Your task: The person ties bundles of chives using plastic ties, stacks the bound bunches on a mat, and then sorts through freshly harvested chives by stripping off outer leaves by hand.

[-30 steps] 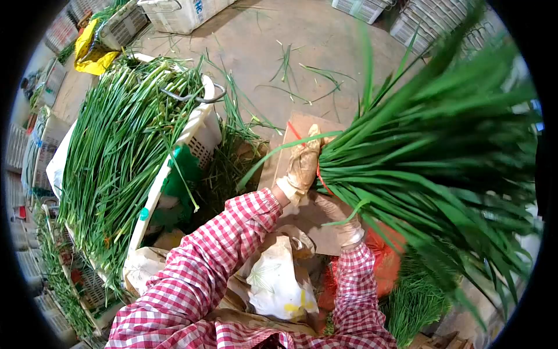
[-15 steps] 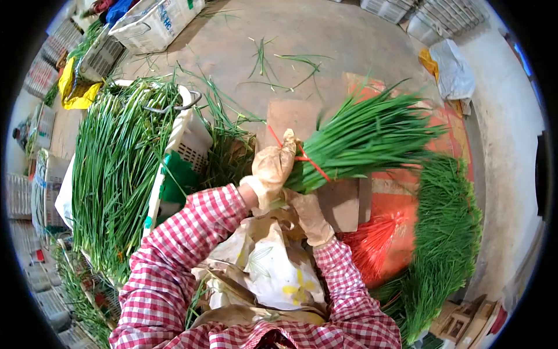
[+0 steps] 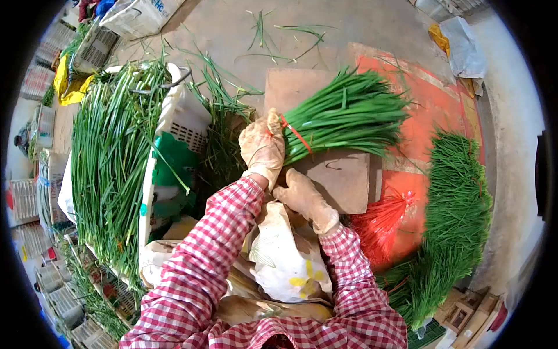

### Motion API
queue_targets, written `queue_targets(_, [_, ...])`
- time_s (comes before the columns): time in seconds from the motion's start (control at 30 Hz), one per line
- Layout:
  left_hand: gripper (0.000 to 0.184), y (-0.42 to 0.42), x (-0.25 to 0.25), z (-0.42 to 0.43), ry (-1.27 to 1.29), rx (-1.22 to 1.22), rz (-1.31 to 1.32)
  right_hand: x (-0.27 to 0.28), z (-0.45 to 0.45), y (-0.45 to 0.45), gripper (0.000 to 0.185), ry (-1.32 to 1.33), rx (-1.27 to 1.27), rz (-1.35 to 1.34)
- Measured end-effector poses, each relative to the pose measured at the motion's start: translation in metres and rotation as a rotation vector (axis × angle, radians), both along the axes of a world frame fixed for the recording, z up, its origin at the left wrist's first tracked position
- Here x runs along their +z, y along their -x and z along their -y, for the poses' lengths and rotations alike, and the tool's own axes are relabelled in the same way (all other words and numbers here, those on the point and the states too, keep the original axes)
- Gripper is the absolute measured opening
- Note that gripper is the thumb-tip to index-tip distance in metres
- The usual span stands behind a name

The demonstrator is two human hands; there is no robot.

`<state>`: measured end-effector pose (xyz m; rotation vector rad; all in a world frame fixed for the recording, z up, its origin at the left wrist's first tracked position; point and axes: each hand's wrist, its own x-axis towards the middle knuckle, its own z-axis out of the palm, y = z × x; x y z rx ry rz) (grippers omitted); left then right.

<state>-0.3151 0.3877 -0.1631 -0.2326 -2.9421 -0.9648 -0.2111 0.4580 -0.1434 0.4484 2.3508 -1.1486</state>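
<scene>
Left hand (image 3: 263, 145): closed round the gathered end of the green bunch (image 3: 349, 116).
Right hand (image 3: 305, 199): just near of the bunch, pointing left (its palm is hidden, so I cannot tell whether it grasps anything).
Red tie (image 3: 297, 135): circles the bunch beside the left hand.
Board (image 3: 343, 186): under the bunch, whose leaf tips pass its right edge over the orange sheet (image 3: 430, 87).
Red strands (image 3: 383, 218): beside the board's near right corner.
Leafy pile (image 3: 456, 215): along the sheet's right side.
Crate (image 3: 192, 119): left, heaped with greens.
Floor (image 3: 215, 23): open room far of the board, some leaves scattered.
</scene>
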Motion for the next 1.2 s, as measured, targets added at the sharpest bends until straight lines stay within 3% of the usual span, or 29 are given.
queue_targets(0.07, [0.043, -0.003, -0.012, -0.002, -0.149, 0.028, -0.232, 0.013, -0.011, -0.019, 0.038, 0.027, -0.089, -0.140])
queue_targets(0.17, [0.044, 0.000, -0.014, 0.001, -0.154, 0.025, -0.170, 0.000, -0.039, -0.042, 0.037, -0.043, -0.404, -0.523])
queue_targets(0.23, [0.047, 0.003, -0.016, 0.002, -0.118, 0.031, -0.169, -0.015, -0.068, -0.049, 0.040, -0.113, -0.504, -0.542])
queue_targets(0.3, [0.050, 0.005, -0.013, 0.003, -0.004, 0.062, 0.034, -0.017, -0.079, -0.050, 0.042, -0.198, -0.618, -0.561])
queue_targets(0.33, [0.049, 0.004, -0.019, 0.004, -0.056, 0.053, -0.062, -0.017, -0.080, -0.045, 0.045, -0.272, -0.558, -0.510])
queue_targets(0.43, [0.050, 0.007, -0.017, 0.004, -0.043, 0.038, -0.035, -0.010, -0.071, -0.022, 0.055, -0.351, -0.433, -0.376])
queue_targets(0.5, [0.047, 0.006, -0.013, 0.005, -0.046, 0.026, -0.039, -0.008, -0.060, -0.012, 0.048, -0.039, -0.582, -0.293])
queue_targets(0.53, [0.043, 0.007, -0.011, 0.006, -0.049, 0.016, -0.044, -0.010, -0.057, -0.009, 0.035, 0.197, -0.656, -0.339])
queue_targets(0.57, [0.043, 0.011, -0.019, 0.007, -0.053, 0.024, -0.044, -0.007, -0.059, -0.011, 0.035, 0.195, -0.647, -0.339])
queue_targets(0.63, [0.037, 0.020, -0.043, 0.013, -0.536, -0.078, -0.091, 0.010, -0.068, -0.018, 0.025, 0.464, -0.601, -0.352])
queue_targets(0.67, [0.041, 0.021, -0.036, 0.021, -0.589, -0.110, 0.146, 0.021, -0.070, -0.023, 0.020, 0.486, -0.588, -0.412])
queue_targets(0.93, [0.046, 0.020, -0.051, 0.020, -1.117, -0.310, 0.200, 0.104, -0.117, -0.032, 0.015, 0.670, -0.480, -0.194])
queue_targets(0.97, [0.044, 0.020, -0.050, 0.019, -1.097, -0.259, 0.198, 0.114, -0.121, -0.030, 0.015, 0.663, -0.475, -0.194])
queue_targets(1.03, [0.042, 0.019, -0.046, 0.019, -1.083, -0.206, 0.197, 0.135, -0.127, -0.024, 0.025, 0.403, -0.359, -0.223])
queue_targets(1.1, [0.038, 0.016, -0.040, 0.023, -0.536, -0.233, 0.042, 0.148, -0.126, -0.015, 0.026, 0.294, -0.300, -0.242])
queue_targets(1.2, [0.045, 0.009, -0.010, 0.017, -0.395, -0.147, 0.212, 0.143, -0.132, -0.007, 0.027, 0.345, -0.242, -0.160])
